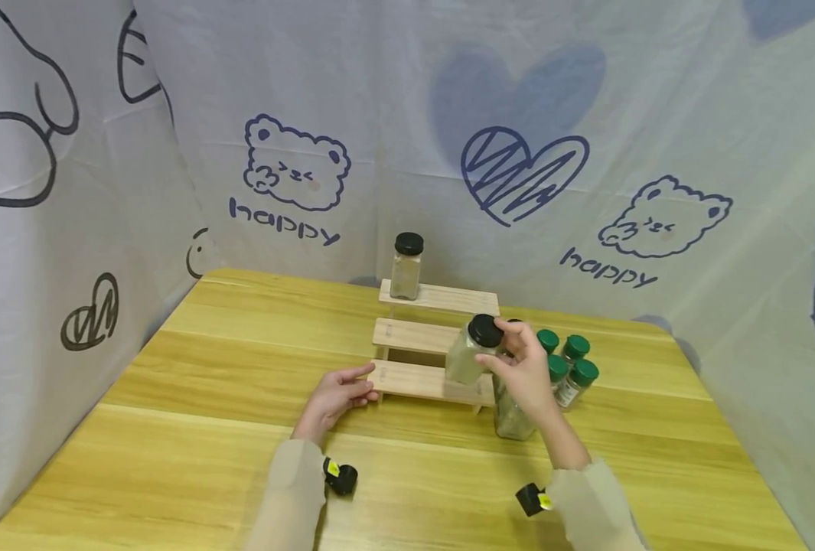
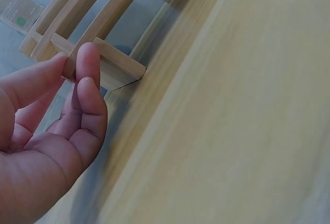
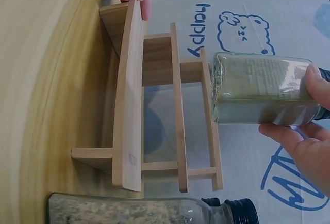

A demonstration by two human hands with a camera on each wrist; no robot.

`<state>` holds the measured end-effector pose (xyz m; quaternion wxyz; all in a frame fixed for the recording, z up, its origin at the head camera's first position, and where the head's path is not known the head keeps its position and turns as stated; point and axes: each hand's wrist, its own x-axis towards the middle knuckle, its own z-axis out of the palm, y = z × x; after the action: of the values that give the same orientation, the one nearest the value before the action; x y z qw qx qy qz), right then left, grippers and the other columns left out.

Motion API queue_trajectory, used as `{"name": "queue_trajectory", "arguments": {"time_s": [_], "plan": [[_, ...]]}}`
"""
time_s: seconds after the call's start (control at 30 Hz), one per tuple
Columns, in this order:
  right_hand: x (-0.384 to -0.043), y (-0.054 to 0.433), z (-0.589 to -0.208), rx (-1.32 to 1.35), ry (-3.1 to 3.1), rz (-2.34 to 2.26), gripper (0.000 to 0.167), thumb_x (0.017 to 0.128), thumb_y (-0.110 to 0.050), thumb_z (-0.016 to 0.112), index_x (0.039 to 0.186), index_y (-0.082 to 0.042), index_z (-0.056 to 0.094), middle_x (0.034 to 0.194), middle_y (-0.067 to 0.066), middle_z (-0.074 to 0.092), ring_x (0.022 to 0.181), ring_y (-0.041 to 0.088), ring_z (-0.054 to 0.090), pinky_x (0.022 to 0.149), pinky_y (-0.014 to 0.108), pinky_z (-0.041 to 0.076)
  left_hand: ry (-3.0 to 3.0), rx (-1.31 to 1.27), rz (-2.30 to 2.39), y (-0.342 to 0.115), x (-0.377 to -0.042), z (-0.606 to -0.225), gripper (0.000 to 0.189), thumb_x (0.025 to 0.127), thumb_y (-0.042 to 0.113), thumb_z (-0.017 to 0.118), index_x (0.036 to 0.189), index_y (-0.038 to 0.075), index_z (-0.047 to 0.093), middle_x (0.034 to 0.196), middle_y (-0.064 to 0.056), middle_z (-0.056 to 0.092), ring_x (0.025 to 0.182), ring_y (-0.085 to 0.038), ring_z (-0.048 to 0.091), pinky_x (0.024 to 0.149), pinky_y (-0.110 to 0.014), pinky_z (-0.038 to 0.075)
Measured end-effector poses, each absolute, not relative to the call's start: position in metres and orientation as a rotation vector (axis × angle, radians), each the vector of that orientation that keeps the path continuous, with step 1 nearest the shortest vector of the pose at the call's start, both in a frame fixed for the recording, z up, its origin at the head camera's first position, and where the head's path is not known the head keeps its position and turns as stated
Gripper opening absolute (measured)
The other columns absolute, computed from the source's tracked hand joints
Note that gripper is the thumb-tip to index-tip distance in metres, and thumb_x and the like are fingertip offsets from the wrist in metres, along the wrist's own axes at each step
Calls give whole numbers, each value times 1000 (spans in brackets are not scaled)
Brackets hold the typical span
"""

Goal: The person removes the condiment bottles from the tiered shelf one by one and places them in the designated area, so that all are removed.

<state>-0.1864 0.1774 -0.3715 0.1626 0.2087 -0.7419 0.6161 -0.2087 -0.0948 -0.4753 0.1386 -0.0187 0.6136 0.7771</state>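
My right hand (image 1: 526, 367) grips a square glass spice jar (image 1: 465, 360) near its black lid, the thumb on one side and fingers on the other. In the right wrist view, the jar (image 3: 263, 87) holds a greenish powder and is held up off the wooden three-tier rack (image 3: 127, 100). With thumb and fingertips, my left hand (image 1: 338, 398) pinches the left end of the rack's lowest shelf (image 1: 414, 380). The left wrist view shows that hand (image 2: 62, 115) at the shelf end. Another black-lidded jar (image 1: 405, 268) stands upright on the left of the top shelf.
Right of the rack, a taller black-capped glass jar (image 3: 129, 211) stands on the table, partly behind my right hand in the head view. Beyond it are several small green-lidded jars (image 1: 575, 371). A white printed curtain (image 1: 407, 153) hangs behind the wooden table (image 1: 193, 444).
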Motion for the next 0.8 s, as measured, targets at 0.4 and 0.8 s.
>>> {"name": "queue_trajectory", "arguments": {"time_s": [0.4,0.8], "plan": [[-166,186,-379,634,-2084,1737,50,68,23,62,113,14,44,109,22,56,94,5,57,70,20,49,1775,-26,2253,-96,-208,-476,41,86,-5,52,126,-7,44,83,-8,62,70,-14,62,62,-22,48],[-149,202,-396,854,-2059,1782,46,68,25,60,109,16,43,104,-3,60,79,5,53,55,15,42,1783,-34,2250,-95,-208,-476,41,86,-5,52,126,-6,44,83,-8,63,69,-14,62,62,-22,48]]}}
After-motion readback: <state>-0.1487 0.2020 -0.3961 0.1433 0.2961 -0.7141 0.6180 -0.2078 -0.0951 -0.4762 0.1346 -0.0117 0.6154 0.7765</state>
